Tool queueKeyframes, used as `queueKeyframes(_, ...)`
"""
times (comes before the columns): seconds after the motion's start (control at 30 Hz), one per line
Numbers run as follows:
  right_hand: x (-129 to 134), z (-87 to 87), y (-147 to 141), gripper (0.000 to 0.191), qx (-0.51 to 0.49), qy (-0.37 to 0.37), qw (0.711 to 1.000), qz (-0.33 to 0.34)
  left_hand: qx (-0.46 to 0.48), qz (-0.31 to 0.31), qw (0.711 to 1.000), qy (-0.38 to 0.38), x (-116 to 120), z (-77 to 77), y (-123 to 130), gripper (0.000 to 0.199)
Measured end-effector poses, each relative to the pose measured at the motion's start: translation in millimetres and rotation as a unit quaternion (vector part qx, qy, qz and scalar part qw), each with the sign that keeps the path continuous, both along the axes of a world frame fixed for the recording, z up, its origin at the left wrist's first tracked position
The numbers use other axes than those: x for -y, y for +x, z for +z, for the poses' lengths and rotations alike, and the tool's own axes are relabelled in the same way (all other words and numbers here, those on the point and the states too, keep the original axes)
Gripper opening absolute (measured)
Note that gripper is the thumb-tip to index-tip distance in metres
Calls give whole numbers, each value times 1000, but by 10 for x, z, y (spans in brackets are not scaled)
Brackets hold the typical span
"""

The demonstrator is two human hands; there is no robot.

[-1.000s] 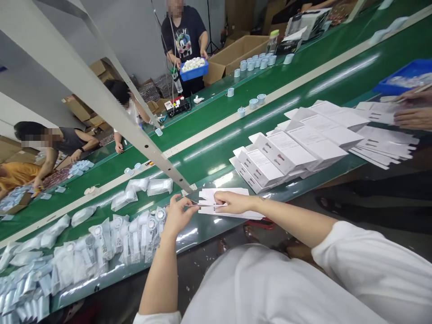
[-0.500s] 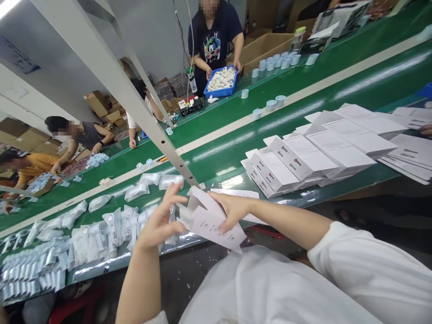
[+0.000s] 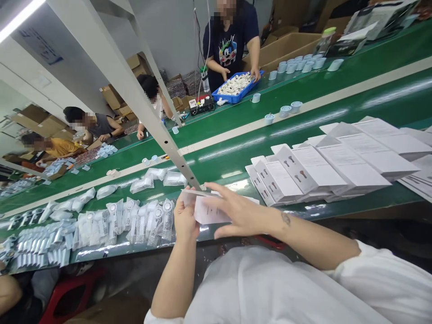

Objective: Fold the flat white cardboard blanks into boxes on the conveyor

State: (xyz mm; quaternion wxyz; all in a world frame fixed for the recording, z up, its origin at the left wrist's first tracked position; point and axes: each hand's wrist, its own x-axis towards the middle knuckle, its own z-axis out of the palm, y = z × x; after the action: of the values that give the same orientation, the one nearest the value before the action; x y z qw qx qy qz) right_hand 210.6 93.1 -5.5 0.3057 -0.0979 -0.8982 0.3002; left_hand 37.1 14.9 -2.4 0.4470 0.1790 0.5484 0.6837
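A white printed carton (image 3: pixel 206 213) is held up near the belt's front edge. My left hand (image 3: pixel 185 218) grips its left end, fingers wrapped round the edge. My right hand (image 3: pixel 238 209) lies over the carton's right side with fingers spread and thumb apart; whether its fingertips touch the card I cannot tell. Behind my right hand, a flat white sheet or carton (image 3: pixel 252 200) is partly hidden on the belt. Rows of folded white cartons (image 3: pixel 324 168) with printed pictures lie to the right. Left of my left hand are several bubble-wrapped items (image 3: pixel 148 220).
A slanted white metal post (image 3: pixel 145 112) rises just beyond my hands. Across the green conveyor (image 3: pixel 229 157), a person holds a blue tray (image 3: pixel 236 95) of small white parts. Light-blue cups (image 3: pixel 285 110) stand on the line. More people work at far left; a red stool (image 3: pixel 72 292) is below.
My left hand has gone from open beside the carton to gripping its left end. My right hand has loosened its grip and spread its fingers. The carton has turned, and the view has shifted.
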Motion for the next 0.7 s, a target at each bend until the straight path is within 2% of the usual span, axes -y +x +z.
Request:
queueKeyframes(0.03,49,13,-12,82,-9,37,999,-15,8,14,1000,-2,6,15,61,54)
queueKeyframes(0.1,94,21,-39,63,-14,64,997,-41,17,10,1000,12,34,56,161,49)
queueKeyframes(0.17,60,13,-50,44,-20,49,998,-46,22,-22,998,51,71,98,194,41)
queueKeyframes(0.23,-32,2,-43,34,-37,9,999,-7,31,-55,994,87,93,125,148,40)
queueKeyframes(0.37,-251,41,-20,39,-64,-85,990,87,38,-125,987,97,68,123,-23,39)
queueKeyframes(0.43,-310,100,-9,41,-29,-110,985,128,18,-169,981,93,35,100,-48,58)
queueKeyframes(0.47,-311,133,-1,46,-2,-115,983,142,-2,-171,981,87,17,82,-34,64)
queueKeyframes(0.53,-243,179,16,62,44,-110,985,130,-51,-117,989,73,-15,31,39,58)
queueKeyframes(0.63,-4,134,27,88,26,-69,997,0,-101,29,993,54,-19,-63,197,35)
queueKeyframes(0.7,155,24,17,96,-20,-46,996,-69,-126,70,988,58,20,-108,263,27)
